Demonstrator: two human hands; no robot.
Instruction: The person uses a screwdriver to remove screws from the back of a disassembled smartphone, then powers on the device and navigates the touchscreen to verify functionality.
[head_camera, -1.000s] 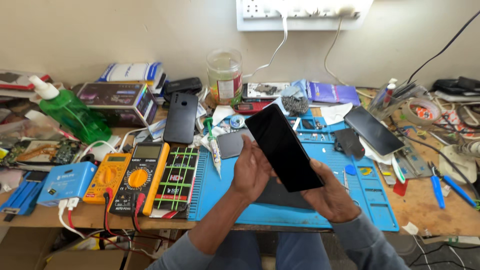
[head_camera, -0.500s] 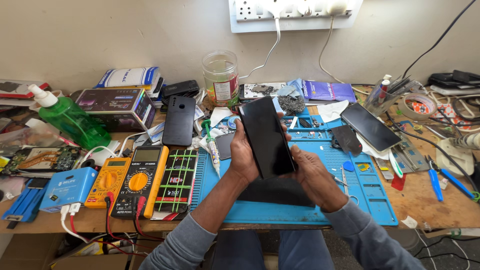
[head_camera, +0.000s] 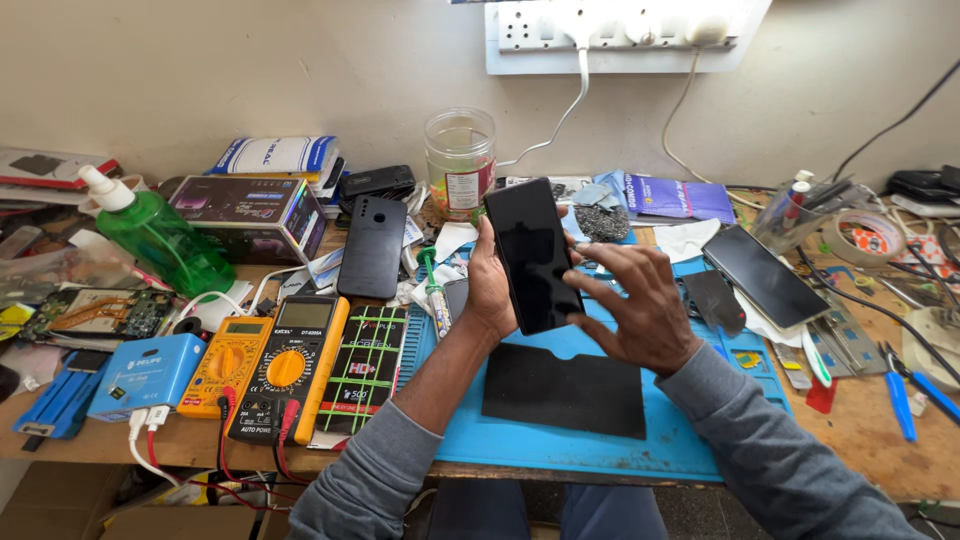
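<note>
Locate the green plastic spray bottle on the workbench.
In the head view, the green plastic spray bottle stands tilted at the far left of the bench, near the wall, just left of the dark purple cardboard box and behind the bare circuit board.

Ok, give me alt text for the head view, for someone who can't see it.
A person's left hand holds a black phone upright over a blue work mat, with the right hand touching its edge. Multimeters, a green bottle and tools crowd the wooden desk.

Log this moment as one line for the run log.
left hand: holds black phone upright | right hand: open beside it | below: blue mat
</note>
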